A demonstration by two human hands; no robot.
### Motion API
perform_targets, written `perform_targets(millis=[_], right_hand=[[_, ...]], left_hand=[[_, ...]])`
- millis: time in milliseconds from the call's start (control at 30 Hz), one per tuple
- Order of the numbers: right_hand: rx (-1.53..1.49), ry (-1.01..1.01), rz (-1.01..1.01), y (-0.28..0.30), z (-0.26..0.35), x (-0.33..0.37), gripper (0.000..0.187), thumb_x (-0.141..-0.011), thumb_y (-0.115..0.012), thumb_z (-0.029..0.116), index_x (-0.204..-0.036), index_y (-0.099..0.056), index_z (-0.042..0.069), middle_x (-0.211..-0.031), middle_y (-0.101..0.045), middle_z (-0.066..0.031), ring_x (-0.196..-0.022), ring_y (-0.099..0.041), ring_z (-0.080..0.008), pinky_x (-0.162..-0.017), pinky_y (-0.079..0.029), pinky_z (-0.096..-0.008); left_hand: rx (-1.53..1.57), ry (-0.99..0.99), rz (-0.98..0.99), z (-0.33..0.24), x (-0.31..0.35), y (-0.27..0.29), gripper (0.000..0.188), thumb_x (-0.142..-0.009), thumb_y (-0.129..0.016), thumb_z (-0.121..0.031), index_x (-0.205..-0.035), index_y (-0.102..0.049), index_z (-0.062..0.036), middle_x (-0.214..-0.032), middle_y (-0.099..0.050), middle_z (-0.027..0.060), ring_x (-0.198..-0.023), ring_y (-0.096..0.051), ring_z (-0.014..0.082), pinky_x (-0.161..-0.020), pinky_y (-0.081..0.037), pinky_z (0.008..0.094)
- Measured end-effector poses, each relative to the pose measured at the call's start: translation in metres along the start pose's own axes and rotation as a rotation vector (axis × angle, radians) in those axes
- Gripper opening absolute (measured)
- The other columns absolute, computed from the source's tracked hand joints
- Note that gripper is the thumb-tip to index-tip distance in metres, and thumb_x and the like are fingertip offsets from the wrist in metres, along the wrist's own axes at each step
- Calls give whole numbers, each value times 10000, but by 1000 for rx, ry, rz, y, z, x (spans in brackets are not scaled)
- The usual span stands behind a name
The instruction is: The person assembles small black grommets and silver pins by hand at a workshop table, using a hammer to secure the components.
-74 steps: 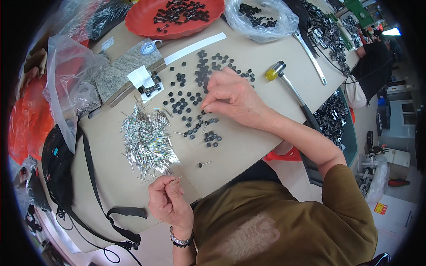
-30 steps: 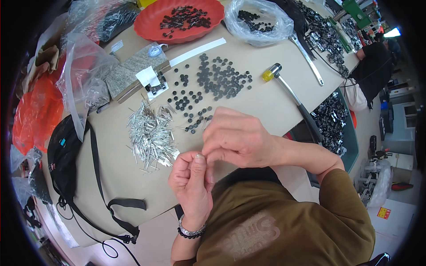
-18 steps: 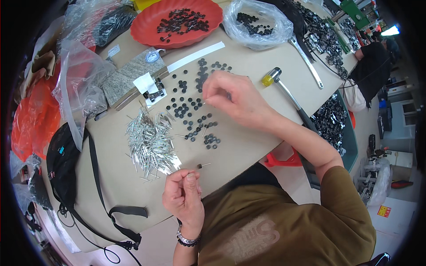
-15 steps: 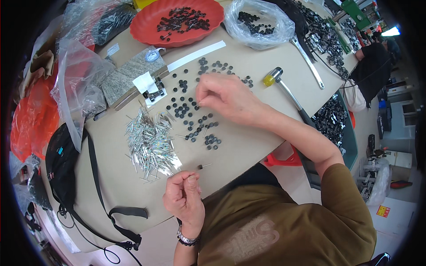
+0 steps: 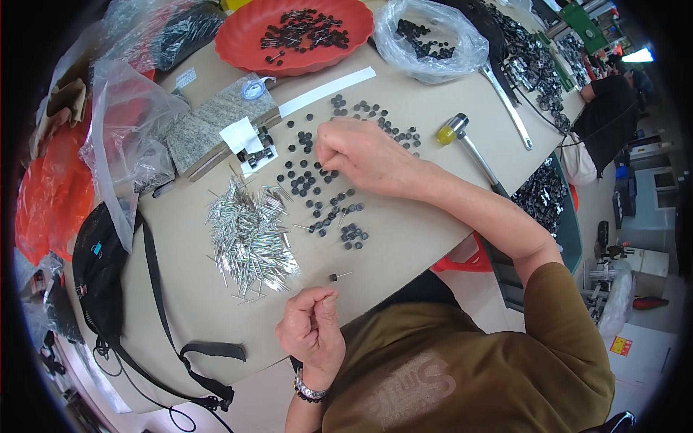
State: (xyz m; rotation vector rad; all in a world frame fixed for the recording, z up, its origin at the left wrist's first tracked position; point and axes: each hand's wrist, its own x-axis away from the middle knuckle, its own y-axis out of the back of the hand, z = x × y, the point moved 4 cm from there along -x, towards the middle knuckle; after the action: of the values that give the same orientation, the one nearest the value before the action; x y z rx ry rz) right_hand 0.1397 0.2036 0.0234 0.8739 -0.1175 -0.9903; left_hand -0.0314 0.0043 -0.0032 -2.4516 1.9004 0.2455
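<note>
My left hand [image 5: 312,328] is closed near the table's front edge, thumb pressed against the curled forefinger; whatever it may hold is hidden. Just beyond it lies a black cap with a thin metal pin [image 5: 333,277] sticking out. My right hand [image 5: 364,153] reaches over the scattered small round black caps [image 5: 303,180], its fingers pinched together and pointing down. I cannot make out what is between those fingertips. Left of the caps, a heap of thin shiny metal pins [image 5: 249,234] covers the table. A few pins lie among the caps.
Behind are a red dish [image 5: 238,54] of pinned caps and a clear bag [image 5: 462,58] with black parts. A mallet [image 5: 469,148] and wrench [image 5: 509,108] lie to the right. A stone block [image 5: 216,126], black bag [image 5: 108,267] and strap [image 5: 162,296] are at left. Another person [image 5: 610,115] is far right.
My left hand has drawn back slightly toward me, away from the pinned cap. My right hand has shifted slightly left over the caps. The whole view has shifted a little.
</note>
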Motion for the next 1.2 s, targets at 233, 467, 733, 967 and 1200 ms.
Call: perform_targets(millis=[233,467,733,967,1200], right_hand=[[59,64,20,-1,0,1,89,-857,-588,-8,-842,-509,29,-864,-600,-115,-892,-594,-336,-830,-482,-421],[284,244,81,1,17,1,208,-746,-615,-69,-884,-488,22,-874,-550,-120,-902,-547,-340,-802,-484,-413],[394,412,200,-2,20,-8,239,-722,-632,-59,-912,-504,11,-953,-575,-114,-970,-561,-311,-821,-497,-403],[441,557,201,-3,24,-8,230,-745,-670,2,-919,-521,19,-950,-581,-104,-951,-576,-293,-813,-519,-393],[346,306,226,11,14,-3,208,-792,-684,3,-987,-617,37,-1000,-620,-76,-975,-590,-289,-830,-523,-388]], left_hand=[[-44,-43,82,0,0,0,131,-1030,-625,-77,-1043,-610,53,-846,-683,91,-598,-534,69,-531,-437,214],[-31,-36,89,0,0,0,128,-1030,-624,-76,-1040,-608,51,-854,-687,96,-603,-537,72,-536,-439,216],[-26,-26,87,-1,-1,0,132,-1038,-612,-84,-1046,-604,48,-855,-675,88,-598,-523,68,-535,-433,210],[340,235,-21,-4,-13,-2,128,-1048,-609,-133,-1018,-609,-8,-844,-671,71,-547,-494,52,-441,-354,184],[584,378,-2,-15,-19,-6,148,-1059,-602,-179,-1025,-619,-36,-864,-683,66,-553,-497,64,-422,-339,191]])
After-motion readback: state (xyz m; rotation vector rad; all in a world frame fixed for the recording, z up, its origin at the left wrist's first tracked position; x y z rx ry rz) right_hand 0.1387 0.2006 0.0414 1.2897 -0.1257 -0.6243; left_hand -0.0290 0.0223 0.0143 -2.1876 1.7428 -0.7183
